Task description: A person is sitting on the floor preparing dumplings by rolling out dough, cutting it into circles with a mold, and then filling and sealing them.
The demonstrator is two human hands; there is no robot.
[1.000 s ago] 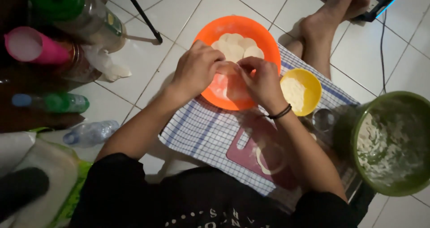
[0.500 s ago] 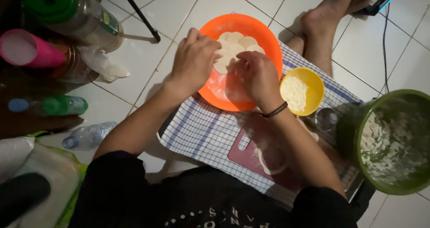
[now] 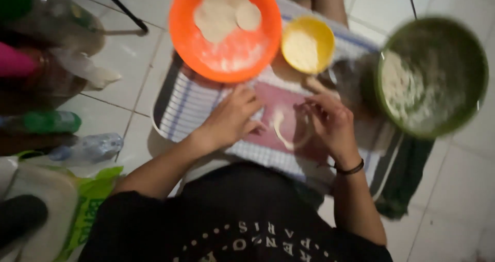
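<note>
White tiled floor point(image 3: 454, 190), seen from above; we sit on it with a blue-and-white checked cloth point(image 3: 196, 107) spread in front of us. The frame is motion-blurred, so fine detail is uncertain.

Largest item: green bowl point(image 3: 466, 56) at far right, pale flour or dough mix inside. Next, orange plate point(image 3: 206, 45) at the top of the cloth, holding flat rounds of dough point(image 3: 221, 14) near its far side and a dusting of flour on the near side. Just right of it, touching or nearly so, a small yellow bowl point(image 3: 322, 35) of pale powder.

On the cloth near us lies a dark red board point(image 3: 289, 133). A thin strip of dough point(image 3: 281, 133) curves across it.

Left hand point(image 3: 232, 117): palm down at the board's left edge, fingers loosely spread, holding nothing that we can see. Right hand point(image 3: 330, 120): on the board's right side, fingers curled narrow; we think they pinch the strip's end, but blur hides the contact. Dark band point(image 3: 350, 168) on the right wrist.

Bottles point(image 3: 46, 122) lie at far left.
</note>
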